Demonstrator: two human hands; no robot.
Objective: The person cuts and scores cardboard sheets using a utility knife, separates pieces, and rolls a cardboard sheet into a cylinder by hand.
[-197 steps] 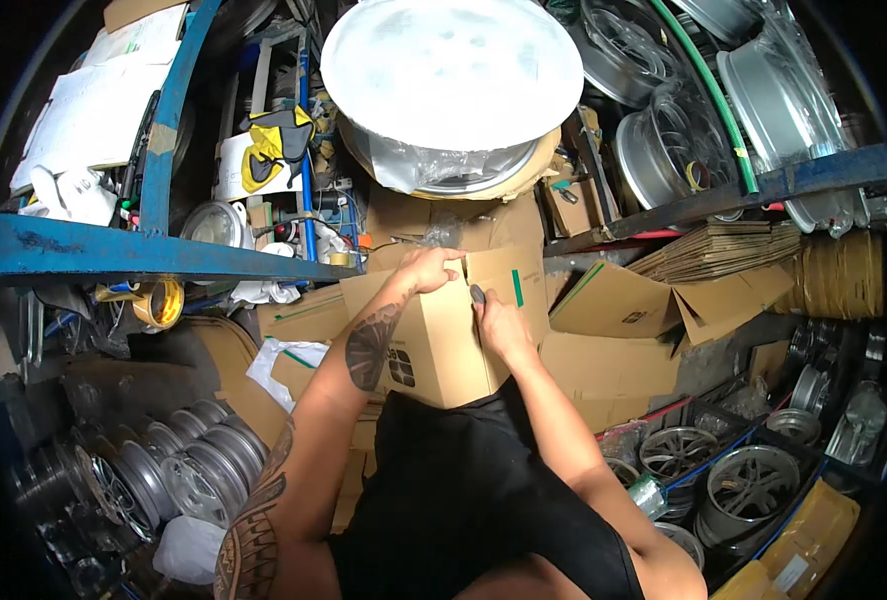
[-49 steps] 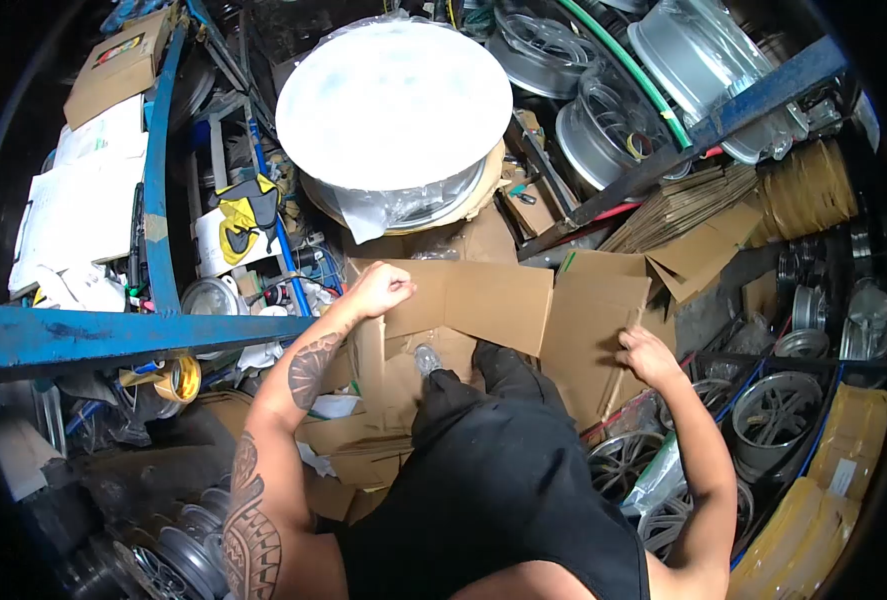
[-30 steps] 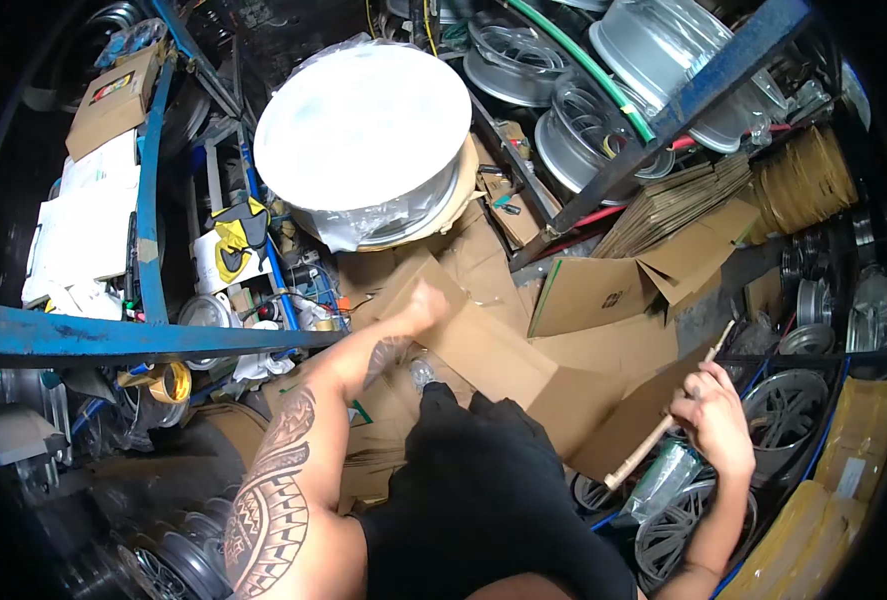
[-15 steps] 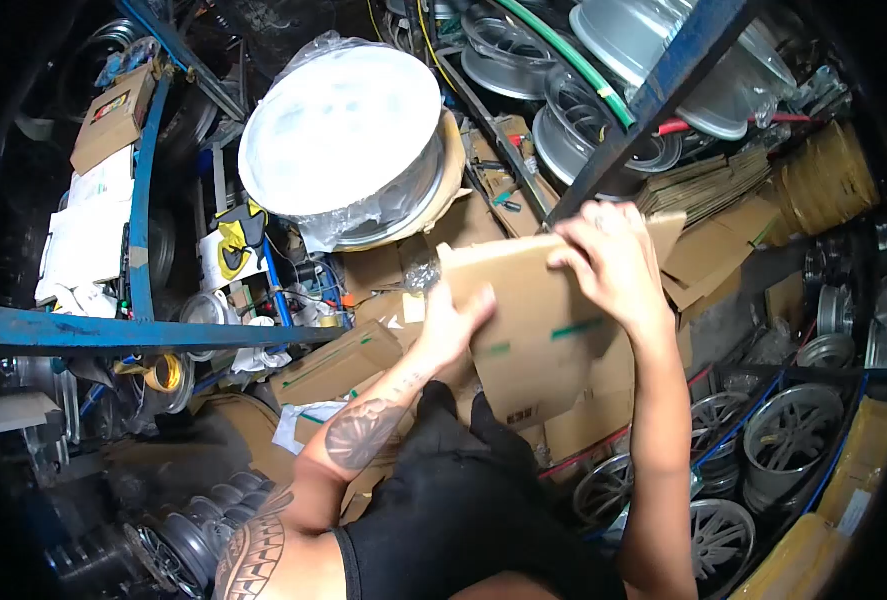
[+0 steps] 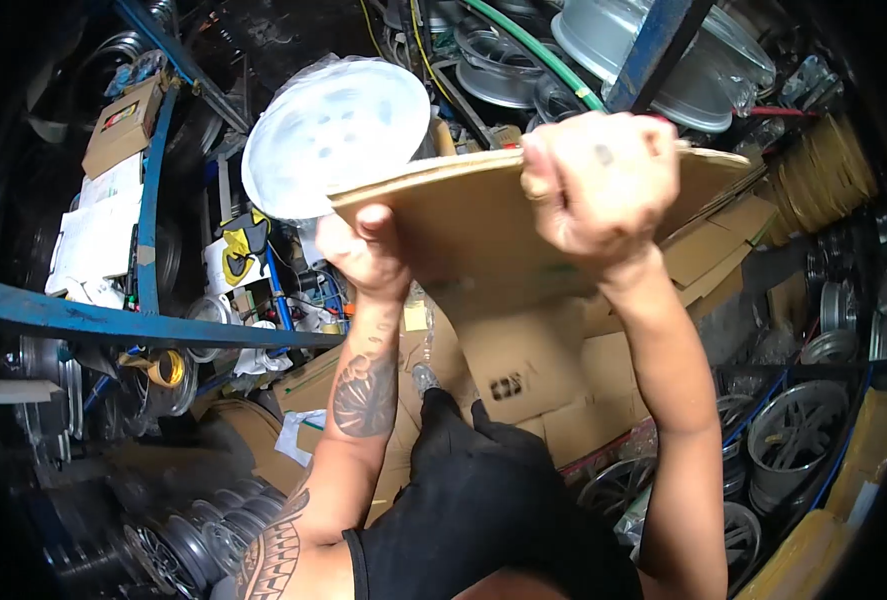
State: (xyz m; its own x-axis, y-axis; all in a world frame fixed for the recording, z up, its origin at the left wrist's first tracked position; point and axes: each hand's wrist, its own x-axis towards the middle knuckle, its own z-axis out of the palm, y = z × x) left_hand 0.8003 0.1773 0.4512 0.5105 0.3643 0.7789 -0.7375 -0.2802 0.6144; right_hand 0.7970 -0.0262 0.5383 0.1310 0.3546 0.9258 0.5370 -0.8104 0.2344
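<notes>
A brown cardboard sheet (image 5: 463,225), folded flat in layers, is raised in front of me and tilted, its layered top edge toward my face. My left hand (image 5: 368,250) grips its left corner, thumb on the near side. Around the top edge, right of the middle, my right hand (image 5: 603,185) is closed, fingers wrapped over it. A lower cardboard panel (image 5: 523,365) with a dark printed mark hangs or lies below the sheet; where the two join is unclear. Behind the left corner, a round white disc (image 5: 338,135) partly wrapped in plastic stands close by.
Blue shelf bars (image 5: 153,325) cross the left side, with papers (image 5: 93,240) beyond. Silver wheel rims (image 5: 793,430) lie at right, more (image 5: 193,535) at lower left. Flattened cardboard (image 5: 708,245) is stacked at right. A dark post (image 5: 658,55) stands at upper right.
The cardboard went from opened out between my hands to folded flat, and has since been lifted higher and tipped toward me. Both hands rose with it. The camera view has shifted.
</notes>
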